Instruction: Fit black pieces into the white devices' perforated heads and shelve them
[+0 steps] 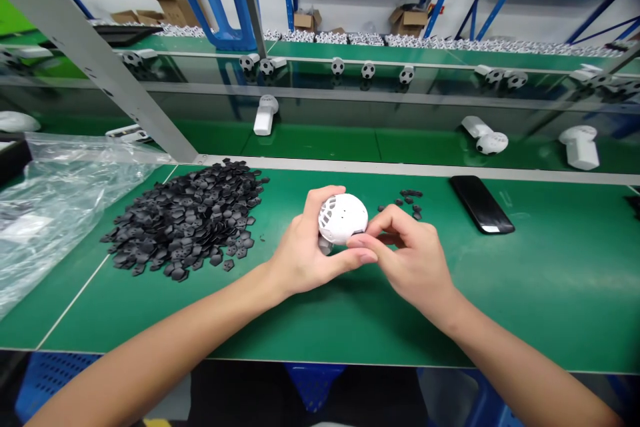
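Note:
My left hand (305,247) is wrapped round a white ball-shaped plastic housing (345,217) with slots on its left side. Part of its white stem shows below, between my fingers. At the ball's lower right edge, the thumb and forefinger of my right hand (407,250) pinch a small black piece (358,233) against the surface. My fingers hide most of that piece. Left of my hands lies a heap of black pentagon pieces (185,220). Beyond my right hand are several loose black pieces (413,193).
A black phone (481,203) lies on the green table (550,293) to the right. Clear plastic bag (75,193) covers the left side. Behind a metal rail (350,163), white housings (265,115) lie on a green belt; soccer-ball pieces (337,67) line the ledge beyond.

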The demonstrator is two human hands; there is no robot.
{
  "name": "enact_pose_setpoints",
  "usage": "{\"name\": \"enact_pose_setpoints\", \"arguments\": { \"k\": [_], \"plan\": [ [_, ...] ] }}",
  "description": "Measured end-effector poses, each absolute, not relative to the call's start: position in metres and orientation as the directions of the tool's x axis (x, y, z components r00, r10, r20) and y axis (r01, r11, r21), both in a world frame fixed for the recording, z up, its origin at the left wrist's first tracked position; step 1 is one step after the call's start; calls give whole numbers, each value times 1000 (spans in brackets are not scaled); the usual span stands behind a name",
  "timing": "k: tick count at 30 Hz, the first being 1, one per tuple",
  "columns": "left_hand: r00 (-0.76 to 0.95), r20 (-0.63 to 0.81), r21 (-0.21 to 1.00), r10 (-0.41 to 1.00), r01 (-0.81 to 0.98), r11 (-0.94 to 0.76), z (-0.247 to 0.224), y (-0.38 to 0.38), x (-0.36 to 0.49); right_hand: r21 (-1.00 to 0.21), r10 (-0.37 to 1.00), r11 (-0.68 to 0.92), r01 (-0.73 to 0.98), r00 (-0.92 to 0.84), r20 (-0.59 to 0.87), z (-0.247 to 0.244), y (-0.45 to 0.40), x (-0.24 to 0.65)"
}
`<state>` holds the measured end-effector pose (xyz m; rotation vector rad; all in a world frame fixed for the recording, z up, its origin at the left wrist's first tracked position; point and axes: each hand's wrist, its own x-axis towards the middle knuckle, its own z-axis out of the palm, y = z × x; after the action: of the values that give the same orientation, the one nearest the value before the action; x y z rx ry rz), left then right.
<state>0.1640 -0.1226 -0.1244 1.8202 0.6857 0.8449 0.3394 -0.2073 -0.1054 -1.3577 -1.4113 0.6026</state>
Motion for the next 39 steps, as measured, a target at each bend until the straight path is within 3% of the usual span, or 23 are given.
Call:
{"name": "enact_pose_setpoints", "arguments": {
  "k": [10, 16, 20, 22, 24, 27, 32, 36, 39],
  "plan": [
    [636, 245, 905, 732, 120, -407, -125, -116, 162, -975, 972, 138, 173, 164, 167, -103, -205, 344],
    [676, 246, 908, 695, 91, -410, -125, -109, 164, -982, 985, 111, 155, 113, 129, -104, -204, 349],
    [690, 233, 924, 685, 62, -378, -122, -105, 160, -964, 982, 183, 194, -92, 167, -104, -195, 374],
    [657, 224, 923, 720, 96, -374, -118, -101, 155, -954, 982, 186, 236, -77, 173, -104, -188, 400],
    [607, 250, 890, 755, 162, -425, -113, -95, 149, -879, 965, 136, 456, 138, 221, -106, -181, 430],
    [567, 289, 822, 771, 266, -504, -104, -86, 139, -593, 946, -66, 802, 240, 220, -115, -172, 466],
    [463, 357, 816, 811, 267, -512, -101, -85, 134, -454, 967, -215, 865, 254, 25, -133, -164, 479],
    [437, 463, 771, 771, 231, -594, -113, -84, 141, -320, 957, -253, 913, 284, 53, -138, -161, 469],
    [487, 407, 770, 773, 272, -577, -122, -81, 145, -286, 953, -247, 926, 286, 100, -141, -158, 468]
  ]
}}
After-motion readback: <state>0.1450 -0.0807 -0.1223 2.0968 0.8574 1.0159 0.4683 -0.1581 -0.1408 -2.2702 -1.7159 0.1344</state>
